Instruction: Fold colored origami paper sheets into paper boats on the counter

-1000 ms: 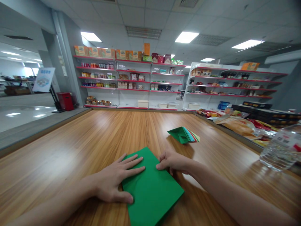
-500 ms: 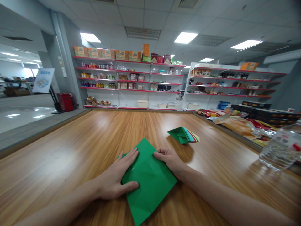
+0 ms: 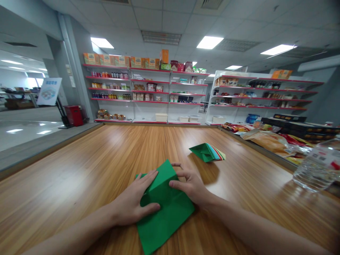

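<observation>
Pressing green paper (image 3: 164,212) w/ left hand (image 3: 134,202), right hand (image 3: 190,184).

We saw wide bare wooden table (image 3: 111,148) to the left of and beyond both hands, open for a hand to pass all the way to the far edge. The left hand (image 3: 134,202) and right hand (image 3: 190,184) lay on the green sheet (image 3: 164,209), close together, little gap between them. Just beyond the right hand sat a stack of folded coloured papers (image 3: 208,152), near but apart, with a free strip of tabletop between. The right side was crowded: a clear plastic bottle (image 3: 317,164) near the table edge and a heap of snack packets (image 3: 268,140) along the adjoining counter blocked reach that way. The near edge on the left side lay open.
</observation>
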{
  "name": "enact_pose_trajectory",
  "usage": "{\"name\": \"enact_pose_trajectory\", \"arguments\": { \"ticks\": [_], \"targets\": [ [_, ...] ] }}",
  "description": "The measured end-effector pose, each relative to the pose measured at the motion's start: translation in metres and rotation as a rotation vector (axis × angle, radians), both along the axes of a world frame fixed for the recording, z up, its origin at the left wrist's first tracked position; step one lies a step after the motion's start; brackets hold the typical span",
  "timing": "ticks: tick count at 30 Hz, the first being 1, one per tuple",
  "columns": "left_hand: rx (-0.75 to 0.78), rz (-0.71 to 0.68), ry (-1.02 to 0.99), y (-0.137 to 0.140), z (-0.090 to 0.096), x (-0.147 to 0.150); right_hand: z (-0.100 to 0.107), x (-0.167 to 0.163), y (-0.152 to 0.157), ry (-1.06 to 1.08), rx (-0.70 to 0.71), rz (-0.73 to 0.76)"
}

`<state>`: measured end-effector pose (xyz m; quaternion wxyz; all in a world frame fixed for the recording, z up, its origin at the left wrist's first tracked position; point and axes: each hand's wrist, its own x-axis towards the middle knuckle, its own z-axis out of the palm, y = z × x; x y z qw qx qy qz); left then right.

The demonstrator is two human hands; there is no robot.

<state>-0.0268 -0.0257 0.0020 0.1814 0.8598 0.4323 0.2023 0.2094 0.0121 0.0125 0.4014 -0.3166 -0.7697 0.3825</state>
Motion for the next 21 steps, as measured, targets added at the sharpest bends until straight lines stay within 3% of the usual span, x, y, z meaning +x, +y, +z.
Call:
{"name": "enact_pose_trajectory", "arguments": {
  "ticks": [2,5,9,12,16,18,21],
  "targets": [
    [-0.01,-0.017,-0.122,-0.001,0.001,0.004,0.006,-0.002,-0.005,-0.054,0.201,-0.131],
    [-0.04,-0.053,-0.283,-0.003,0.003,0.008,0.01,0.0,-0.009,-0.092,0.275,-0.067],
    [-0.055,0.045,-0.356,-0.003,0.005,0.009,0.007,0.008,-0.004,-0.051,0.206,0.065],
    [-0.053,0.171,-0.464,-0.003,0.01,0.011,0.004,0.009,0.005,0.064,0.13,-0.02],
    [-0.259,0.197,-0.739,-0.003,0.014,0.016,0.0,0.004,0.016,0.239,-0.121,-0.101],
    [-0.257,0.163,-0.684,-0.002,0.01,0.015,-0.002,0.003,0.021,0.244,-0.208,-0.109],
    [0.001,0.076,-0.278,-0.001,0.0,0.01,-0.007,0.007,0.026,0.031,-0.231,-0.173]
  ]
}}
